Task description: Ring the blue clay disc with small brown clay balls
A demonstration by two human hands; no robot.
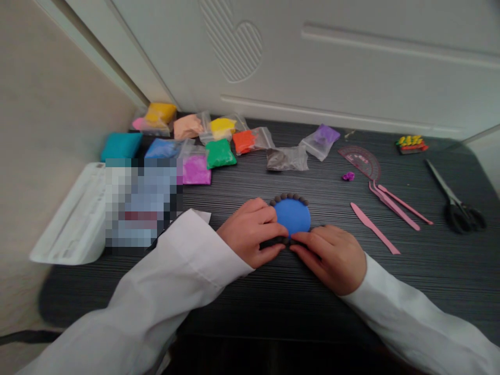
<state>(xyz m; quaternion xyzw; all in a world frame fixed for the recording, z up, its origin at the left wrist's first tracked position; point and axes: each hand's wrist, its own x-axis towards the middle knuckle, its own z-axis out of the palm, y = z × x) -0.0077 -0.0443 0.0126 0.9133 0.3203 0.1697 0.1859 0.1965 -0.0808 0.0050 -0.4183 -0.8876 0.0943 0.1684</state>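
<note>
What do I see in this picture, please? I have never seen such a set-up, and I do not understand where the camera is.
There is no machine here. A person wears a camera on the head, looking forward and down, so this single picture shows their own left hand and right hand, in white sleeves. Both hands have their fingertips at the near edge of a blue disc, by small dark pieces; whether they pinch or only press is hard to tell. Dark balls line its far edge.

On the dark table, bags of coloured material, such as the green bag, lie toward the left and back. To the right are a protractor, pink tweezers, a pink knife-shaped tool and scissors.
</note>
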